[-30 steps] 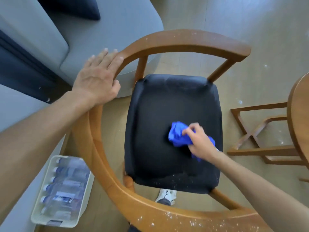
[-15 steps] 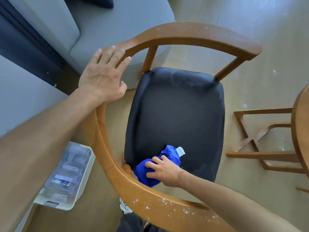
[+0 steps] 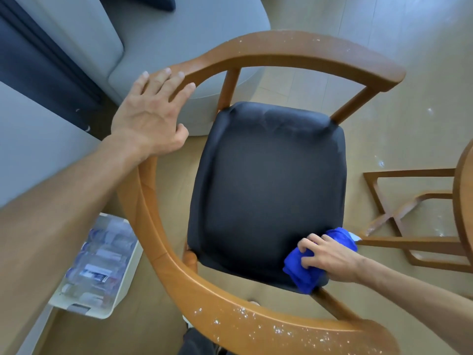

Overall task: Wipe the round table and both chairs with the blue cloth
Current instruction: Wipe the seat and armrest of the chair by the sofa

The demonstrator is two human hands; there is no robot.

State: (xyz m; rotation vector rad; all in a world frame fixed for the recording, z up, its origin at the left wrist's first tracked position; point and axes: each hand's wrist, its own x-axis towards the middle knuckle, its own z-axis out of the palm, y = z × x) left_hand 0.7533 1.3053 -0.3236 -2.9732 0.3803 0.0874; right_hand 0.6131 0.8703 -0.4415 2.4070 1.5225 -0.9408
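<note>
We see the right hand (image 3: 330, 260) with fingers curled round the bunched blue cloth (image 3: 304, 272), pressing it on the near right corner of the black seat (image 3: 266, 185). Part of the cloth pokes out beyond the knuckles toward the seat's right edge, a white tag showing there. The left hand (image 3: 151, 114) lies flat on the chair (image 3: 302, 51) rail, fingers straight and spread, thumb tucked toward the seat side. White specks dot the near stretch of rail and the floor (image 3: 409, 124). The table (image 3: 464, 201) edge shows at far right, its wooden base below. A grey sofa (image 3: 179, 34) sits behind the chair. A white bin (image 3: 102, 311) of bottles stands on the floor at left.
</note>
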